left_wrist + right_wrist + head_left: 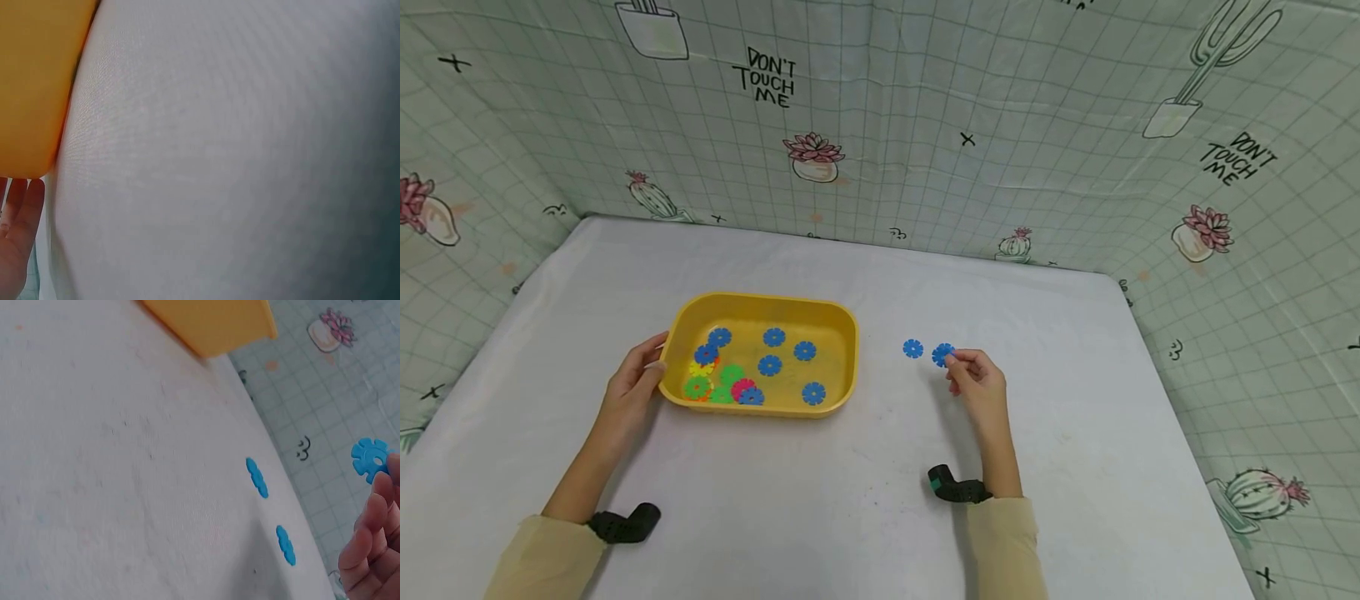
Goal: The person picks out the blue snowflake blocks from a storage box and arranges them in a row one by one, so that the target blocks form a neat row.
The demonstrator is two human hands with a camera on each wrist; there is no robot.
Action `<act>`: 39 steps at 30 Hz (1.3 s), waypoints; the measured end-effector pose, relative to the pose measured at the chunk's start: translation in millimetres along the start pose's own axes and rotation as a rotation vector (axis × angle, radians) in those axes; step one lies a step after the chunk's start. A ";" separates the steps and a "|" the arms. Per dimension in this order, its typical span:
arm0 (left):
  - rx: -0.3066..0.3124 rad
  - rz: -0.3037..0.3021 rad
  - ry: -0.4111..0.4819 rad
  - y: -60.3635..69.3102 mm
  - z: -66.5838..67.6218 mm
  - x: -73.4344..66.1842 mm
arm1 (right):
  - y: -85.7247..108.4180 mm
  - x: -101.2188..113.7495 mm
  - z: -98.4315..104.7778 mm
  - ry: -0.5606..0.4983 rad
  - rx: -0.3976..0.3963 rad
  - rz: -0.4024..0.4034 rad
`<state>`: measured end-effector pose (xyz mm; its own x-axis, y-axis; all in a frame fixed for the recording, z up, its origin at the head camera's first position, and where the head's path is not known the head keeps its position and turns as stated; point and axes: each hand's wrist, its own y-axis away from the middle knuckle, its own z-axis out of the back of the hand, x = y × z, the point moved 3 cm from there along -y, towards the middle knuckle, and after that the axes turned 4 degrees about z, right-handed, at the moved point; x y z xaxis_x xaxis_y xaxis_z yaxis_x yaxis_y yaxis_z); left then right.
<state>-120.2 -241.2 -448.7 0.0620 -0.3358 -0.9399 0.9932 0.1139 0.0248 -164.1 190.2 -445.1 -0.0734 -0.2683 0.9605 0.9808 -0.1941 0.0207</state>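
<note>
In the head view my left hand holds the left end of a yellow plastic tray, thumb at the rim. The left wrist view shows its fingers against the tray's end. Blue notched discs lie spread inside the tray, with green, yellow, orange and pink ones bunched in its near left corner. To the right of the tray, my right hand pinches a blue notched disc above the table. Two more blue discs lie on the table; from the head, the held one overlaps one of them.
A white cloth covers the table. Behind and at both sides hangs a grid-patterned curtain printed with potted plants. Each wrist wears a black camera mount.
</note>
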 end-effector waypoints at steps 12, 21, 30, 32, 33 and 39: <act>0.001 0.003 0.006 -0.9 -0.4 0.7 | -16.7 -25.7 33.8 0.095 -0.132 -0.159; -0.006 -0.001 -0.009 -1.3 -0.6 0.2 | -33.0 -29.7 40.8 0.098 -0.154 -0.217; 0.006 -0.006 -0.001 -0.7 0.1 -0.2 | -47.7 -31.3 40.6 0.143 -0.144 -0.310; 0.006 -0.005 0.000 -0.9 0.1 -0.2 | -49.7 -31.6 40.6 0.193 -0.131 -0.321; 0.006 -0.004 -0.001 -0.9 0.2 -0.1 | -50.6 -31.6 40.6 0.223 -0.120 -0.322; 0.002 0.008 -0.004 -0.7 0.4 0.1 | -54.5 -33.2 40.2 0.381 -0.062 -0.313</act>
<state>-120.8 -241.7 -448.7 0.0701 -0.3384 -0.9384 0.9929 0.1143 0.0329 -207.9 247.6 -467.0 -0.4344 -0.5117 0.7412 0.8896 -0.3726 0.2641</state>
